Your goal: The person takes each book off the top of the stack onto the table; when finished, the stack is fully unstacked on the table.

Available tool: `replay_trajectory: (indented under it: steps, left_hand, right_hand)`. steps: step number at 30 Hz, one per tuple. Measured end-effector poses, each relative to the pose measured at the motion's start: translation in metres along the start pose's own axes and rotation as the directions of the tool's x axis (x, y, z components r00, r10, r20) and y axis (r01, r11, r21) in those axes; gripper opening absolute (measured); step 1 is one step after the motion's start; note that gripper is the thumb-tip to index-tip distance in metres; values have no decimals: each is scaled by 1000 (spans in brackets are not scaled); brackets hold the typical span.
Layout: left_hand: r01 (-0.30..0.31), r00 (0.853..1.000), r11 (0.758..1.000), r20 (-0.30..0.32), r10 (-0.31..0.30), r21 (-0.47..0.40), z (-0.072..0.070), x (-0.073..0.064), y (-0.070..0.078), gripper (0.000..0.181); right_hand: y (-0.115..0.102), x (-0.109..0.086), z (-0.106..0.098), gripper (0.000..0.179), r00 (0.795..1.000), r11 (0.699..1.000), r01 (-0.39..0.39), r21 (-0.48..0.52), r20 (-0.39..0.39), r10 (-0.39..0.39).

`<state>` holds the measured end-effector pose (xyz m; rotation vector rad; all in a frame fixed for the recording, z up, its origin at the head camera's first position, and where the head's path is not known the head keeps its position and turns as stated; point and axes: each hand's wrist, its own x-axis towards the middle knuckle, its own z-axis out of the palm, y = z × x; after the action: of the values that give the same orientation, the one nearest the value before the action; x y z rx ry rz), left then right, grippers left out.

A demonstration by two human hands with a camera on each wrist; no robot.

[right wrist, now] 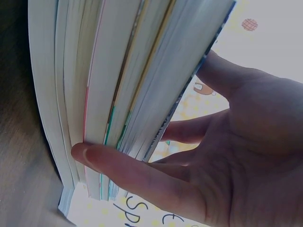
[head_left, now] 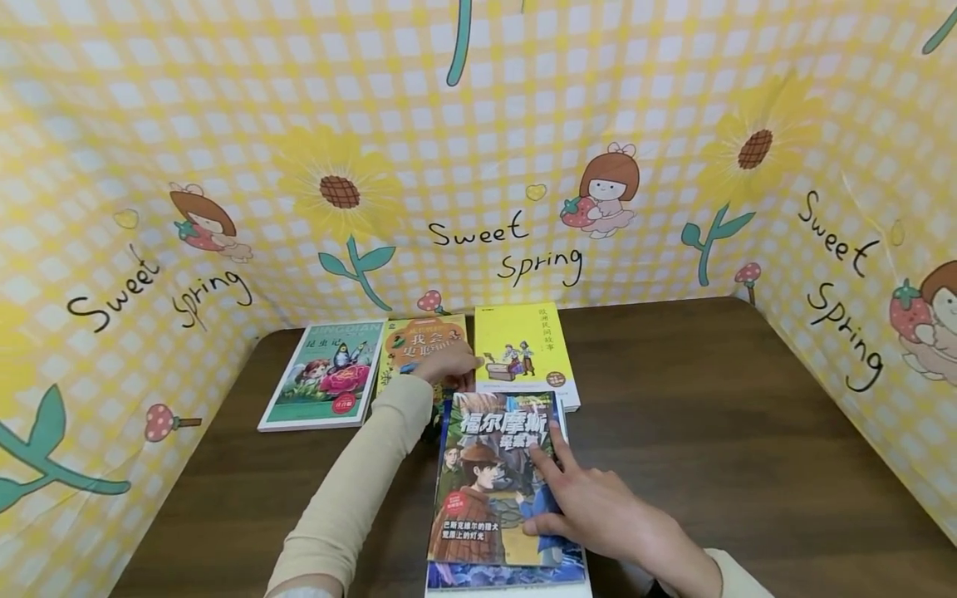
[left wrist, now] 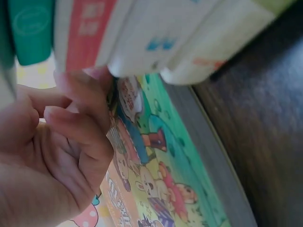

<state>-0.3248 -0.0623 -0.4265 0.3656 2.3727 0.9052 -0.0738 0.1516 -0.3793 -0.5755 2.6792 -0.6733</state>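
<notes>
Two hands among the books, one at the row and one on the stack

From the head view, we find three books side by side along the far part of the worktop (head_left: 748, 415): a green book (head_left: 325, 378), an orange book (head_left: 426, 332) and a yellow book (head_left: 523, 345), all covers up. Our left hand (head_left: 447, 365) lies over the orange book, close to the yellow one. Nearer us is a stack (head_left: 516, 575) topped by a detective book (head_left: 486, 490). Our right hand (head_left: 601, 507) rests on its right side, fingers spread and extended, gripping nothing. We judge the step to be settling the orange book while steadying the stack; light, spread pressure should serve, since a hard shove could skew the loose top book.

In the left wrist view, we see bent fingers beside a picture cover, probably the orange book's, with spines (left wrist: 161, 38) just above. Some fingertips are hidden, so we cannot tell whether they pinch anything. Space looks tight, so we would guide the book by its edge and avoid sweeping into those spines.

Through the right wrist view, one finger lies straight across the page edges (right wrist: 102, 94). The layers sit unevenly at one end; we would press several together with a flat finger, not only the uppermost.
</notes>
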Motion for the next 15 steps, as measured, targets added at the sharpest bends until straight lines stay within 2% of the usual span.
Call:
replay_trajectory:
  steps: [2, 7, 12, 15]
  left_hand:
    - [8, 1000, 1000, -3, -8, 16, 0, 2, 0, 55]
    - [-34, 999, 999, -7, 34, 42, 2, 1, 2, 53]
    - [-11, 999, 998, -48, 14, 68, 4, -4, 2, 53]
    - [-25, 998, 997, -54, 29, 72, 4, -6, 1, 51]
  right_hand:
    - [0, 0, 0, 92, 1000, 1000, 4, 5, -2, -4]
    - [1, -1, -2, 91, 1000, 1000, -8, 0, 0, 8]
    - [1, 1, 0, 91, 1000, 1000, 7, 9, 1, -7]
    - [1, 1, 1, 91, 1000, 1000, 10, 9, 1, -10]
